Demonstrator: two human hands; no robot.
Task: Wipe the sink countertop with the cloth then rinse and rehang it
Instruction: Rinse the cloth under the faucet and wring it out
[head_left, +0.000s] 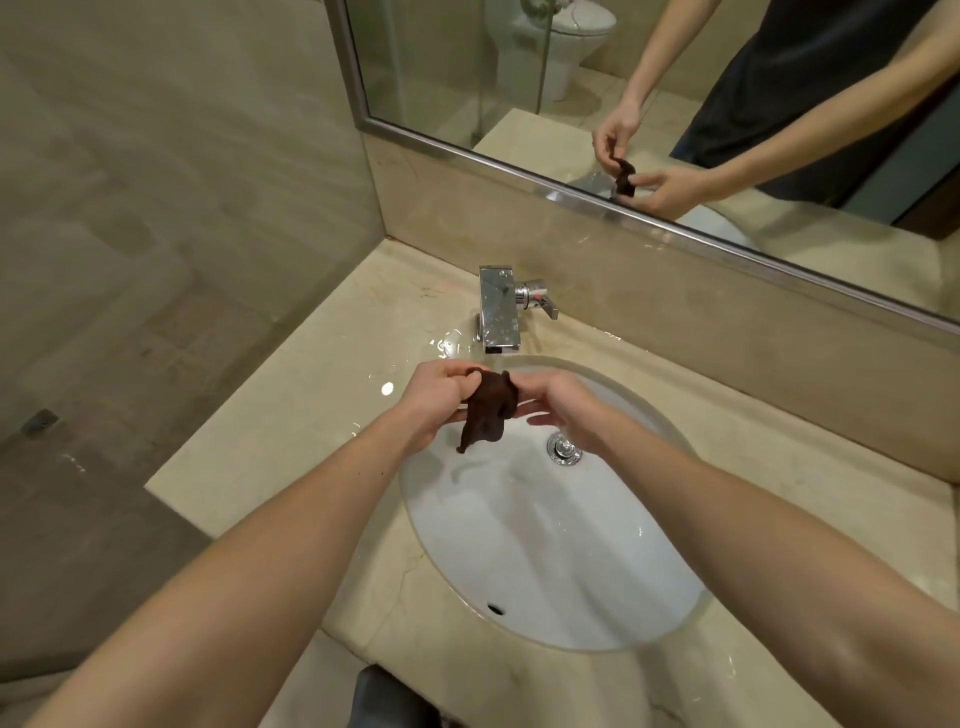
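Two forearms reach from the near edge over the one white sink (545, 545). The left hand (431, 400) and right hand (558, 408) hold one dark brown cloth (488, 410) above the basin, just near of the faucet (500, 312); fingers of both hands are closed on it. Water lies pooled on the bench (311, 415), so wiping appears done. Judged stage: rinsing or wringing. Rehanging remains. One faucet, no water stream visible; one mirror (649, 78) beyond.

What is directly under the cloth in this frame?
Under the brown cloth, held by the left hand and right hand, is the white sink basin, its drain alongside. The bowl's far edge is hidden by both hands.
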